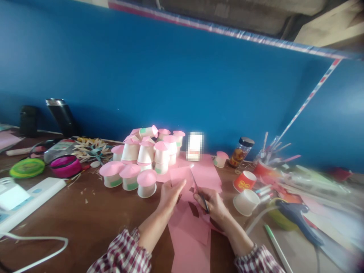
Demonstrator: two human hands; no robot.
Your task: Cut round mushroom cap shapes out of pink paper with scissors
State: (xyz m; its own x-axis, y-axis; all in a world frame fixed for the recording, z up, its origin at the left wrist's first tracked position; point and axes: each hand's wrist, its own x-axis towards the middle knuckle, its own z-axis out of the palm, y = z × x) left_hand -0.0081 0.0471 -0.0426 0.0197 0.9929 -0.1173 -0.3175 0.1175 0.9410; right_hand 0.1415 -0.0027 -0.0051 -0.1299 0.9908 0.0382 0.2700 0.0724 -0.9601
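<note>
My right hand (213,204) grips a pair of scissors (204,201) with dark handles, its blades pointing up and to the left. Held in my left hand (172,193) is a piece of pink paper (180,174), the thumb lying on top of it. The scissor blades are close to this paper's right edge; whether they touch it I cannot tell. Beneath both hands more pink paper (187,235) lies on the brown table, with cut-out gaps and small scraps. Just left of my left hand stand paper cups (147,189) topped with pink paper cones, several of them stacked.
At the right are a red paper cup (245,181), a white paper cup (247,201), a glue gun (301,218) and a jar with a dark lid (241,151). A power strip (42,197) and a magenta container (66,166) sit at the left. A blue panel (170,76) rises behind.
</note>
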